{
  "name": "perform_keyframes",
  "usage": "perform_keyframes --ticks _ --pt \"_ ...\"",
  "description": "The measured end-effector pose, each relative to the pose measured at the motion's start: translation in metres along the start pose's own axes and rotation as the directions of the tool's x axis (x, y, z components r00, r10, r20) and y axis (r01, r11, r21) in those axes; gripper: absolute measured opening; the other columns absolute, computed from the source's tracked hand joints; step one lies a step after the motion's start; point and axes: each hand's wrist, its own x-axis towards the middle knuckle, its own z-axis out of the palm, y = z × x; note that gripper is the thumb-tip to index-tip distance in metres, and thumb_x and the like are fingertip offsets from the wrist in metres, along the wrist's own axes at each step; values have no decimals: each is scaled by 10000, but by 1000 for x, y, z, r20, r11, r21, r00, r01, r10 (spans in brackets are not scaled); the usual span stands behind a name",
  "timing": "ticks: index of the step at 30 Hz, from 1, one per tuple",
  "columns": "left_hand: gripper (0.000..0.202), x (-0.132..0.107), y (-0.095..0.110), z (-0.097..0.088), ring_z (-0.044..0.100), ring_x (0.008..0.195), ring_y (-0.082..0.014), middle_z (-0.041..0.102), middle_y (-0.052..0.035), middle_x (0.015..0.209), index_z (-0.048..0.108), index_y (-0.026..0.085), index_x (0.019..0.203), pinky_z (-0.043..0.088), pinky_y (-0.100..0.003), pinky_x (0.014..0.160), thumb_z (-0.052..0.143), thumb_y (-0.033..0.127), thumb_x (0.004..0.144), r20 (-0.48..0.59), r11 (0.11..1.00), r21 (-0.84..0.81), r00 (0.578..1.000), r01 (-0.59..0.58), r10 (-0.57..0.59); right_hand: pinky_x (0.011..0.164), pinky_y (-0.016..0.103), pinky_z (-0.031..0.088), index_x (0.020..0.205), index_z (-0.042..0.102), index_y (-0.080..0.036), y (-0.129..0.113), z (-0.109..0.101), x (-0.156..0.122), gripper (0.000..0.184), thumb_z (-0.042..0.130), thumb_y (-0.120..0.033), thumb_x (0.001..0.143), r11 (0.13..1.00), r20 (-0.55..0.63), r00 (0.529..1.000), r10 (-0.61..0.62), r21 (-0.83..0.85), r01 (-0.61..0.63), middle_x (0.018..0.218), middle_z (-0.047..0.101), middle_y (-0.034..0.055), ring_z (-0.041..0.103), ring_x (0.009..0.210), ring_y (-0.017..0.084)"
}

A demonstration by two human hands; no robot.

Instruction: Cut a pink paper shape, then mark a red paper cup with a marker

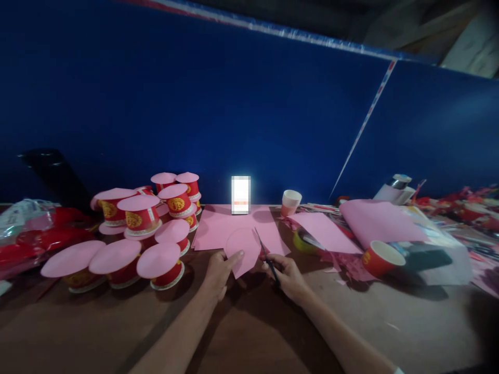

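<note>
Pink discs cap the red cups (140,218) clustered at left; a lone red cup (370,262) lies tipped over, its inside bare. At mid-table (249,327), the left hand (218,272) pinches a pink paper piece (244,249). The right hand (286,275) is closed around scissors (263,249) at its edge.

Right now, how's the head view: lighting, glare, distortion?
Head view: dim overall, and the lower right corner goes near black. The bright rectangle against the blue wall is blown out white, with no detail. There is wide-angle stretch toward the edges. The left hand on the pink paper and the right hand with the scissors are lit but soft. The clutter at far right is blurred.
</note>
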Motion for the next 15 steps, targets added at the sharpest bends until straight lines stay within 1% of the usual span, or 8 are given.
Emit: perform_keyframes --ticks 4,9,12,15 --pt "385 1 0 -1 631 500 -225 691 -112 654 640 52 848 501 -312 363 737 332 602 -11 1000 -4 1000 -19 19 404 178 294 959 645 -111 2 0 0 413 675 -420 687 1000 -9 1000 15 -3 -15 524 444 -53 384 443 60" --pt "379 1 1 -1 634 505 -223 696 -112 659 646 53 837 501 -303 380 744 327 594 -24 1000 -8 1000 -13 12 407 180 305 979 633 -107 2 -1 -1 426 674 -420 693 1000 -5 1000 22 -4 -22 524 453 -56 390 435 56" --pt "362 2 1 -2 643 538 -217 701 -116 675 650 57 832 516 -299 430 744 315 597 -30 1000 -12 999 -27 26 402 180 304 961 636 -107 1 -1 -1 430 673 -438 689 999 -5 1000 29 -14 -29 516 448 -61 385 423 53" --pt "347 3 0 -4 651 581 -202 704 -112 678 657 58 814 530 -289 520 750 311 594 -45 999 -17 998 -41 40 397 178 299 956 639 -116 0 0 -1 422 679 -436 684 1000 -6 1000 31 -3 -31 514 453 -61 385 421 52"
